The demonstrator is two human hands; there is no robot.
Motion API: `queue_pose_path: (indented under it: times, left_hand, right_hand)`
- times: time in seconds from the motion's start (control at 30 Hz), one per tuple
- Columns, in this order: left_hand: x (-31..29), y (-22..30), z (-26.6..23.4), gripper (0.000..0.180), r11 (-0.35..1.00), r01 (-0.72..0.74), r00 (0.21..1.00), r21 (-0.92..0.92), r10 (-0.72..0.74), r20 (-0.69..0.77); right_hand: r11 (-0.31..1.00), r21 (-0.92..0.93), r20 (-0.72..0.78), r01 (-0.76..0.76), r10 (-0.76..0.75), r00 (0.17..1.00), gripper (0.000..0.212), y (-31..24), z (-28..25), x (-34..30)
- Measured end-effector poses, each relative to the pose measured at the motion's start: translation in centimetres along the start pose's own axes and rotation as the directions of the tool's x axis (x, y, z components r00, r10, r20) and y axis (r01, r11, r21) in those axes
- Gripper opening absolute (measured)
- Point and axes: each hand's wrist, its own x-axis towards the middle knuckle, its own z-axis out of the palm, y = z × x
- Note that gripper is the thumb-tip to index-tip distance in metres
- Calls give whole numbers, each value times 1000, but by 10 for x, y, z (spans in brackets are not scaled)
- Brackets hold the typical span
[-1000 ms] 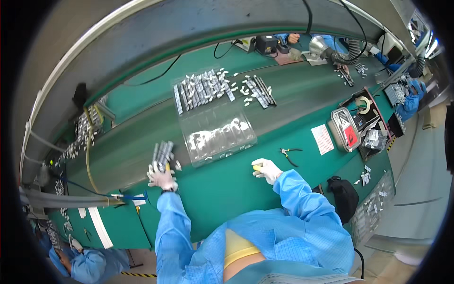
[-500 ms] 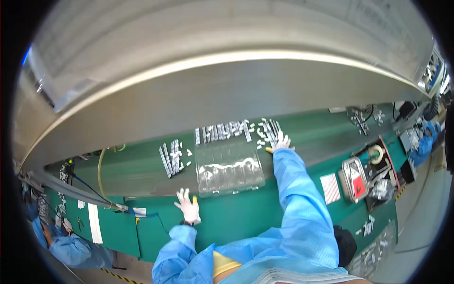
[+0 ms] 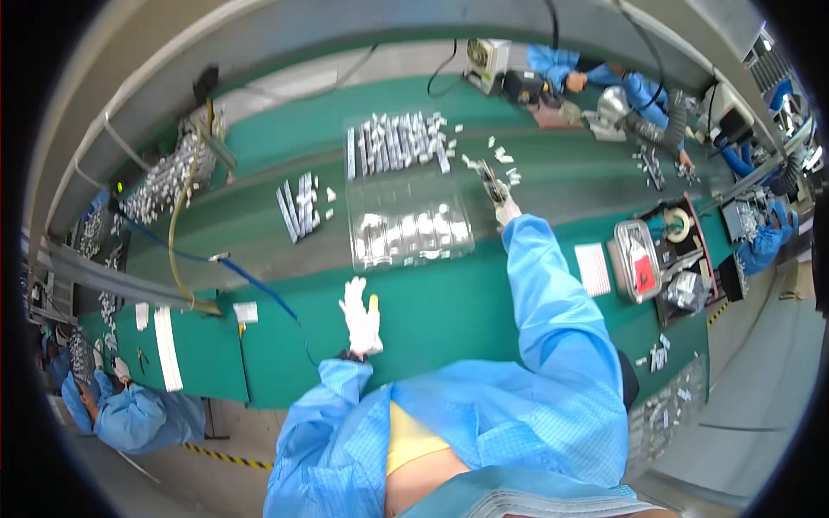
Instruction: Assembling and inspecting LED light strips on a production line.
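My left hand (image 3: 362, 321), in a white glove with a yellow fingertip, lies on the green tabletop, fingers apart and empty. Out over the conveyor, my gloved right hand (image 3: 508, 210) is closed on a small bundle of thin grey strips (image 3: 490, 180), lifted at a slant. Between my hands a clear plastic tray (image 3: 409, 226) with moulded ridges rests across the belt's near edge. Its far side meets a row of grey strips with white ends (image 3: 393, 145). Left of the tray lie a few more such strips (image 3: 295, 207). Loose white pieces (image 3: 501, 157) are scattered past my right hand.
At right stand a container with a red item (image 3: 639, 263), a tape roll (image 3: 678, 226) in a bin, and a striped sheet (image 3: 592, 268). A blue cable (image 3: 259, 283) and a yellowish hose (image 3: 177, 237) hang at left. Co-workers (image 3: 142, 419) sit at both sides and across.
My view has tilted up, showing the line's far side. My right hand has closed on the strips and lifted them off the belt. My left hand stays open on the tabletop.
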Motion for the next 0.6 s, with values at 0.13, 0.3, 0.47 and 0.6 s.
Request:
queue_pose_path:
  times: [0.13, 0.3, 0.47, 0.6]
  left_hand:
    - [-15, -7, -5, 52, 998, -19, 994, -61, 13, -105]
    - [-28, -29, -8, 55, 994, -9, 975, -107, -15, -222]
    - [-48, -28, -20, 55, 1000, -12, 978, 16, 15, -206]
    - [-62, -24, -25, 55, 998, -57, 975, -21, 52, -215]
  right_hand:
    - [863, 504, 387, -41, -183, 904, 24, -71, -21, -118]
    - [491, -382, 585, 783, -528, 616, 56, -92, 10, -249]
    - [475, -388, 730, 790, -364, 578, 84, -125, -21, -249]
    - [615, -349, 762, 707, -254, 596, 77, -130, -44, -216]
